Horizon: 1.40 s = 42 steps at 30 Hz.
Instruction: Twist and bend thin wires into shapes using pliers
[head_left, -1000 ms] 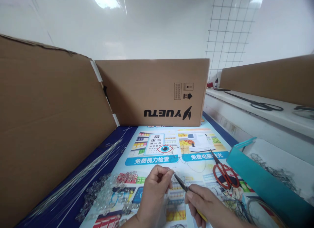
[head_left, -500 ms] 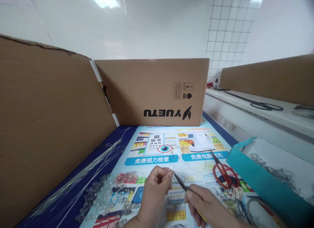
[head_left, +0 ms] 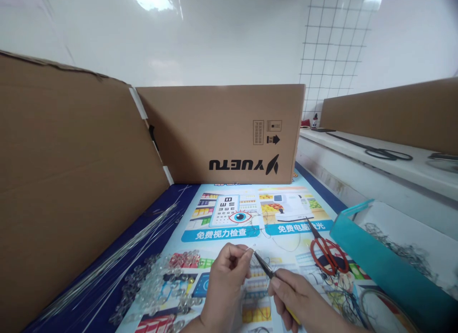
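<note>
My left hand point(head_left: 226, 280) is closed in a pinch on a thin wire, of which only a small pale bit shows at the fingertips. The handles of a pair of needle-nose pliers point(head_left: 264, 265) are wrapped by my right hand point(head_left: 300, 295). The narrow jaws of the pliers reach the left fingertips; whether they grip the wire there is too small to tell. Fine wire strands point(head_left: 293, 249) trail over the printed mat beyond both hands. Left of my left hand lies a spread of clear beads point(head_left: 153, 280).
Orange-handled scissors point(head_left: 328, 256) lie to the right, beside a teal box point(head_left: 390, 271) holding tangled wire pieces. Long straight wires point(head_left: 118, 264) run along the left side. Cardboard panels point(head_left: 193, 128) stand at the back and left. A white ledge point(head_left: 422, 171) borders the right.
Both hands and the pliers keep almost the same position. The view has shifted very slightly.
</note>
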{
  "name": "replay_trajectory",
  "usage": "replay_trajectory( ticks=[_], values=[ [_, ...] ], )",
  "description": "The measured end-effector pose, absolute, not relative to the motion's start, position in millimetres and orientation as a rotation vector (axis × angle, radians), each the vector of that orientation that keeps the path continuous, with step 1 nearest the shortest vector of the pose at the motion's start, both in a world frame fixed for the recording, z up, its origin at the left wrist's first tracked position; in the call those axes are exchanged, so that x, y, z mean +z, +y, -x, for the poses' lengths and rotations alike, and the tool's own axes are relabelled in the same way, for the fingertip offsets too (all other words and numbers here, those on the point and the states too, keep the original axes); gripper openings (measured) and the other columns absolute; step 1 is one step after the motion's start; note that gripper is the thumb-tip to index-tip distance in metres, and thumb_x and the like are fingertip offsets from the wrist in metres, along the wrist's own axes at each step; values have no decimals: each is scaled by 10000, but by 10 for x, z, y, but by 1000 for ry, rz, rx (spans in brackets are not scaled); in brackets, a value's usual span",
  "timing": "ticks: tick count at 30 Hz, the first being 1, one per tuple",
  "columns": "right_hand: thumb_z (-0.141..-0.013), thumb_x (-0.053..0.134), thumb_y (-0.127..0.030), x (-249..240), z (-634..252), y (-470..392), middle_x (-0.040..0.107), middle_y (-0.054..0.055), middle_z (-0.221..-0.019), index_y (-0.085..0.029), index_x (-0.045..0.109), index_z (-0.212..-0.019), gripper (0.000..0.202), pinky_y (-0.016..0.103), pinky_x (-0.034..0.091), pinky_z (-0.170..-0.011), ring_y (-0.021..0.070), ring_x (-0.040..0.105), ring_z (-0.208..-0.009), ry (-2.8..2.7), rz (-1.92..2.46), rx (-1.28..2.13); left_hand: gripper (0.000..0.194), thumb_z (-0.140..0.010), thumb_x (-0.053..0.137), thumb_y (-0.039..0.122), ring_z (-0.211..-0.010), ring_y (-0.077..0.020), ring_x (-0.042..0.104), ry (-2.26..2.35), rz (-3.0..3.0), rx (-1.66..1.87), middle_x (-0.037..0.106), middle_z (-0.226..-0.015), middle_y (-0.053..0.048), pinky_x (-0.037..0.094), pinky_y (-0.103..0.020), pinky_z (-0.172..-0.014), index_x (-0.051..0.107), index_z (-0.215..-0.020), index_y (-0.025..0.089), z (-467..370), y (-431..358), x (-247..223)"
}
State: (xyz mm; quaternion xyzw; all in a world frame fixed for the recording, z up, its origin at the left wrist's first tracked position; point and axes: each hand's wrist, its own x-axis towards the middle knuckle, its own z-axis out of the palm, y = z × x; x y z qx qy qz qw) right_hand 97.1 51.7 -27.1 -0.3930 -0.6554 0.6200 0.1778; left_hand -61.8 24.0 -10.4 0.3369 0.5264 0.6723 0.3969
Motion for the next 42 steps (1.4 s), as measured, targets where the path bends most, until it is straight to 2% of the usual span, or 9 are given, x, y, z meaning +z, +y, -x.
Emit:
replay_trajectory(
  ticks=[8,17,25,42],
  values=[
    [-892,344,-407,-228,-968,495,453,-61,-541,-175,485,-790,290,135,266,-325,41,381,-358,-1859,1143,1746,263,-716,683,304,-440,-30,413,1318,-868,1705,566,-808,15,329,-174,-424,467,-655,166,613,235,-99],
    [-868,357,-504,-104,-943,462,403,-77,-501,-181,462,-781,351,147,246,-327,42,334,-350,-1896,1120,1708,228,-722,665,290,-463,-56,436,1375,-968,1709,582,-798,-2,372,-200,-462,488,-643,171,623,230,-93],
    [-851,353,-548,-116,-930,435,419,-66,-540,-187,451,-772,383,158,258,-329,50,361,-358,-1895,1129,1710,182,-750,630,275,-612,-133,528,1490,-1130,1728,577,-713,-3,418,-228,-561,512,-644,185,626,214,-141],
    [-871,357,-480,-248,-922,443,421,-68,-528,-179,451,-766,331,140,264,-314,42,361,-346,-1846,1120,1720,206,-743,626,297,-495,-86,449,1515,-1082,1699,578,-731,0,382,-211,-484,496,-642,174,600,216,-115]
  ],
)
